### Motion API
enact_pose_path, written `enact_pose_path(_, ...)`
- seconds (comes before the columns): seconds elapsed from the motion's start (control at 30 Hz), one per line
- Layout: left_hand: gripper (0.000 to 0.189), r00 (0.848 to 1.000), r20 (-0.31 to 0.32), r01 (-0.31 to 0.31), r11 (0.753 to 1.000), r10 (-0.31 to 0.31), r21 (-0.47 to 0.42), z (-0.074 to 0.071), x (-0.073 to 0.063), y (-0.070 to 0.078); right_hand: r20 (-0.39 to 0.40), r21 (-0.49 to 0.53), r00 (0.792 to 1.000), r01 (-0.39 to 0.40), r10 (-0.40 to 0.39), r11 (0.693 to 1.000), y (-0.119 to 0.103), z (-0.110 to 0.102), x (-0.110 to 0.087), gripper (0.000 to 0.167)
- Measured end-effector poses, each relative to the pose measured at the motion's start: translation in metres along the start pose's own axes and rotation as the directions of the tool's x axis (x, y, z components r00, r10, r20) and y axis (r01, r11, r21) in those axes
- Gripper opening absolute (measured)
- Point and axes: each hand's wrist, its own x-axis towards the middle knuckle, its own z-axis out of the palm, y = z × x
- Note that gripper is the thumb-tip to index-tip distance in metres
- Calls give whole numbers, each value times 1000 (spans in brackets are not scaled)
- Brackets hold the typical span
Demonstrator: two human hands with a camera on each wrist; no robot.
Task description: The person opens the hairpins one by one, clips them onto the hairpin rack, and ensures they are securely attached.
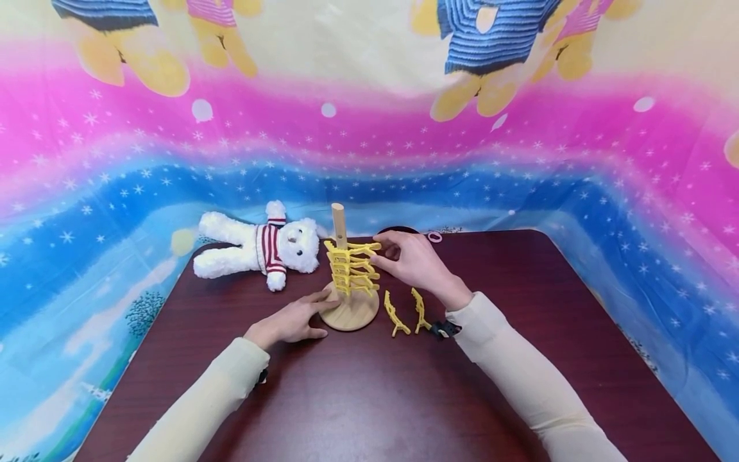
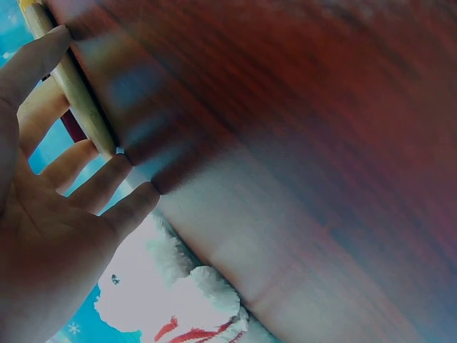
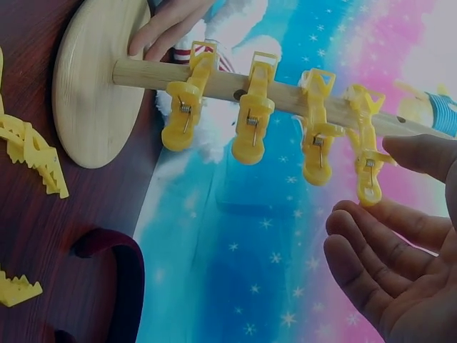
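Observation:
A wooden post (image 1: 339,224) stands upright on a round wooden base (image 1: 349,319). Several yellow spring clips (image 3: 251,118) sit one above another along it. My right hand (image 1: 417,260) is at the topmost yellow clip (image 3: 367,175), pinching its handle ends between thumb and index finger; the other fingers are loosely bent. On the left side of the base, my left hand (image 1: 294,317) rests with fairly straight, spread fingers; fingertips (image 2: 61,32) meet its edge in the left wrist view. Two loose yellow clips, one left (image 1: 395,314) and one right (image 1: 420,311), lie on the table right of the base.
A white teddy bear (image 1: 245,247) in a red-striped top lies at the table's back left. Behind my right hand are a dark curved band (image 3: 128,286) and a small pink ring (image 1: 435,237). A printed cloth (image 1: 369,186) hangs around the dark red table (image 1: 369,398).

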Motion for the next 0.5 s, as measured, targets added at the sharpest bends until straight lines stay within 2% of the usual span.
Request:
enact_pose_path(0.23,69,1000,-3,-3,1000,3,3,0,0,1,2,26,1000,-15,15,1000,9,-9,-8,46)
enact_pose_path(0.5,70,1000,-1,-5,1000,5,2,0,0,0,4,-10,999,-42,42,999,23,-16,-22,39)
